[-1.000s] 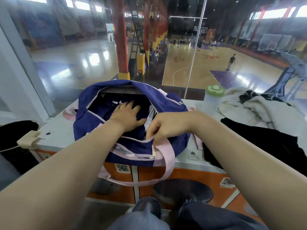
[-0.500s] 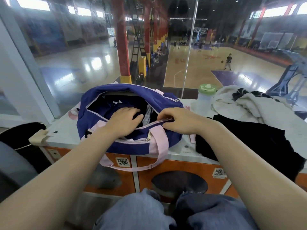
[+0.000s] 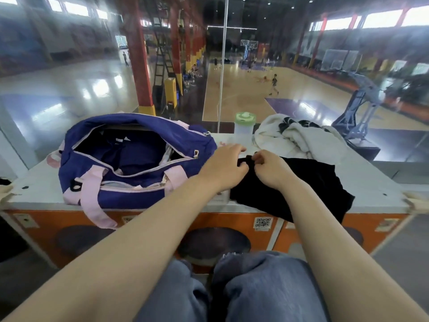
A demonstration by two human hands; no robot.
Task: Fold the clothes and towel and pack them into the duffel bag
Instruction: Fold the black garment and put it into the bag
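Note:
A navy duffel bag (image 3: 137, 196) with pink straps sits unzipped on the left of the white tabletop (image 3: 39, 189), with dark folded clothing (image 3: 137, 156) inside. To its right lies a black garment (image 3: 308, 182), partly hanging over the table's front edge. My left hand (image 3: 222, 168) and my right hand (image 3: 271, 168) both pinch the garment's near-left corner, close together. Behind it a crumpled white towel (image 3: 301, 140) with a black piece on top lies in a heap.
A clear bottle with a green lid (image 3: 245, 124) stands between the bag and the towel, against a glass wall with a vertical seam (image 3: 221, 89). The table front is orange with QR stickers. My knees in grey trousers (image 3: 255, 287) are below the edge.
Both hands have left the duffel bag and moved right onto the black garment, taking hold of its corner. The bag stays unzipped, and the view has shifted right.

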